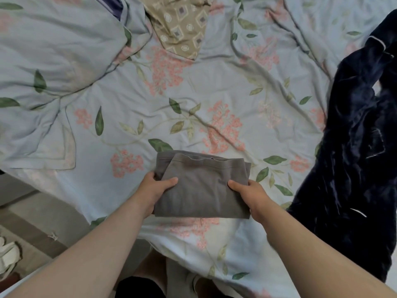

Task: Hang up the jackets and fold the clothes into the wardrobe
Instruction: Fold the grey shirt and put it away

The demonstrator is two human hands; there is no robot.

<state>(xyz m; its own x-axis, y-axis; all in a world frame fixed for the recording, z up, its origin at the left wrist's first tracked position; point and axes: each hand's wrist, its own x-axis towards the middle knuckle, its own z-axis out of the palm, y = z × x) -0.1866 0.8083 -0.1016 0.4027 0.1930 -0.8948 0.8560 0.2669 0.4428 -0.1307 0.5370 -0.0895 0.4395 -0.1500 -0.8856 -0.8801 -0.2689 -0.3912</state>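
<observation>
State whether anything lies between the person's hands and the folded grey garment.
Nothing does. The left hand and right hand grip the folded grey garment by its opposite edges, thumbs on top. The wardrobe is out of view, so that path cannot be judged.

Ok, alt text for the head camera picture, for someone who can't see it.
The left hand and right hand grip a folded grey garment on a floral bedsheet. A navy garment lies crumpled at the right, a tan patterned cloth at the top.
</observation>
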